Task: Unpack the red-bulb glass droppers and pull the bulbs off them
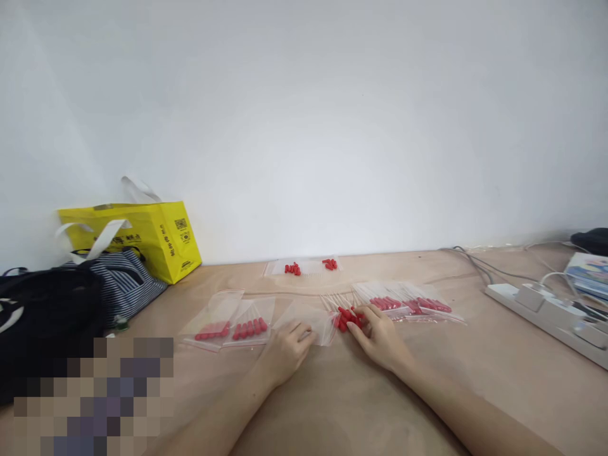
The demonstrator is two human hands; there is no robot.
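My left hand (286, 349) rests on the tan table (427, 392), its curled fingers holding down the edge of a clear zip bag (311, 320). My right hand (377, 334) lies just right of it, fingers pinched among a small heap of red caps (346, 316) at that bag's mouth. Left of my hands lie two filled bags of red caps (232, 328) side by side. A fan of several more filled bags (409, 304) spreads out to the right of the heap. Farther back lies another clear bag (308, 267) with two small clusters of red caps.
A yellow shopping bag (147, 237) stands against the white wall at the left, with a striped bag (124, 278) and a black bag (45, 316) in front of it. A white power strip (546, 310) with plugs and cables lies at the right, books (591, 272) behind it.
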